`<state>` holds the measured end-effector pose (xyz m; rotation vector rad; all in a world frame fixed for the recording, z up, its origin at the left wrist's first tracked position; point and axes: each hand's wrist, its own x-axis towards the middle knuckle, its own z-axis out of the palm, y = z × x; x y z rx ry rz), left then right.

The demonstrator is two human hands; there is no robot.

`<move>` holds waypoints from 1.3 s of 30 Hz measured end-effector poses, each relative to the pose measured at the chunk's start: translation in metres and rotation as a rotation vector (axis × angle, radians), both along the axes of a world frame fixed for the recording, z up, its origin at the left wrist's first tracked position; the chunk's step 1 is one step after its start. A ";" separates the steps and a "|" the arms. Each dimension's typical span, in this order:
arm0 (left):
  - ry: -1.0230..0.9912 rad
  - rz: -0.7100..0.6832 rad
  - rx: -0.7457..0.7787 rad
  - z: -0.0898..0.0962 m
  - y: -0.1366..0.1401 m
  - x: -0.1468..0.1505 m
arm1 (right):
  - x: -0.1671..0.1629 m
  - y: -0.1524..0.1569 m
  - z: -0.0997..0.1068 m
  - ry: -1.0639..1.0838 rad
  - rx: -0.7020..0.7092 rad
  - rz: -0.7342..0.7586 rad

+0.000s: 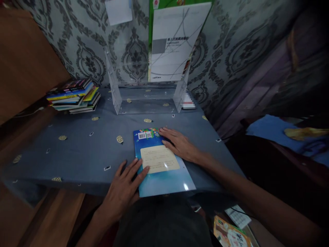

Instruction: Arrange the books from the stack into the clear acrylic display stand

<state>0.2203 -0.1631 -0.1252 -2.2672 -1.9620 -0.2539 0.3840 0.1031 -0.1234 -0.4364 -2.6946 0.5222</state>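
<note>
A blue book [164, 183] lies on the table near its front edge, its barcodes and a cream text panel facing up and turned upside down to me. My left hand [125, 181] rests with fingers spread over the book's left edge. Across the upper right part of the cover lies my right hand [180, 144], its fingers stretched out flat. Neither hand grips anything that I can see.
The table wears a grey-blue cloth [82, 154] with a pineapple print. A clear acrylic rack [151, 106] stands at the back, with a white booklet [177, 58] upright above it. Stacked books [74, 96] sit back left. Below on the right is an orange packet [228, 233].
</note>
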 end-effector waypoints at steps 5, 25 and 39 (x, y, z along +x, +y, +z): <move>-0.142 -0.129 0.181 0.016 -0.018 -0.008 | 0.048 -0.030 0.006 -0.018 -0.088 0.051; -1.168 0.188 0.594 0.059 0.102 -0.017 | 0.060 -0.041 0.005 0.269 -0.359 -0.145; -1.394 0.176 0.150 0.034 0.171 -0.050 | 0.037 -0.019 0.014 0.440 -1.140 -0.293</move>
